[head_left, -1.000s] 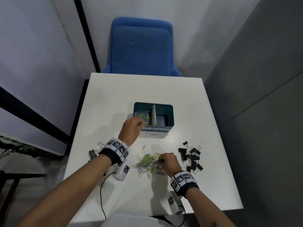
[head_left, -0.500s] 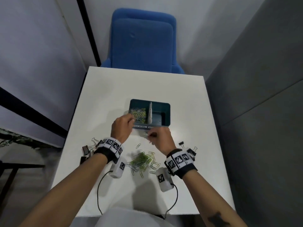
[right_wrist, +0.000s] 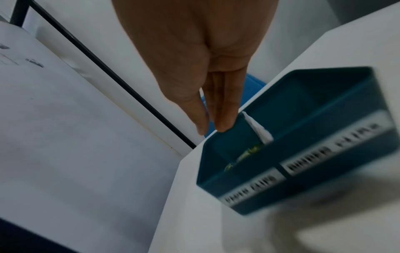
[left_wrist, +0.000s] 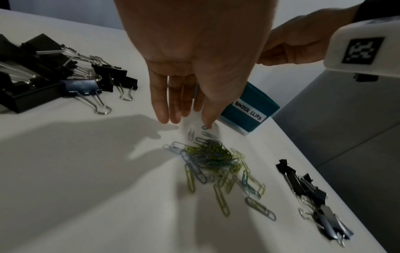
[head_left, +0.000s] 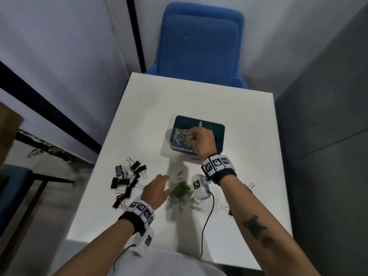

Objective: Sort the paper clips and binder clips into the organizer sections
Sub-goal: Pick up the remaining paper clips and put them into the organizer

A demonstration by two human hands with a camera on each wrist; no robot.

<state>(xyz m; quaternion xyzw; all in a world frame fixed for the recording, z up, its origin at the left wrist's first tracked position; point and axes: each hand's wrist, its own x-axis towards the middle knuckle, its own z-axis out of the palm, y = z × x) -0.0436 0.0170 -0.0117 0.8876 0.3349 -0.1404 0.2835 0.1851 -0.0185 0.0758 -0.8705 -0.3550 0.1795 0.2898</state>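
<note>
1. A heap of black binder clips (head_left: 127,180) is lying on the left part of the white bench (head_left: 249,120), well apart from the organizer; none of it looks sorted yet.

2. The left hand (head_left: 156,191) is hovering low over the bench just left of the loose paper clips (head_left: 182,193), fingers (left_wrist: 171,102) straight and close together, pointing down and holding nothing. Its thumb tip is touching or nearly touching a stray clip at the far edge of the heap, which I judge to be the start of the next pickup.

3. The paper clips, green and pale blue, are lying tangled in a pile between the two forearms, with a few strays around it. Pinching several at once should be easy, though tangled ones may trail and drop.

4. The teal organizer (head_left: 220,136) is sitting beyond the pile, split by a white divider (right_wrist: 257,128). Its left section is already holding paper clips; the right one, labelled for binder clips, looks mostly hidden by the wrist.

5. The right hand (head_left: 203,142) is reaching over the left section, fingertips (right_wrist: 224,126) pressed together and pointing down. A thin glint shows at them in the head view, probably a clip about to be dropped, but I cannot tell for sure.

6. A smaller scatter of binder clips (left_wrist: 311,196) is lying right of the pile, mostly hidden under the right forearm in the head view.
</note>
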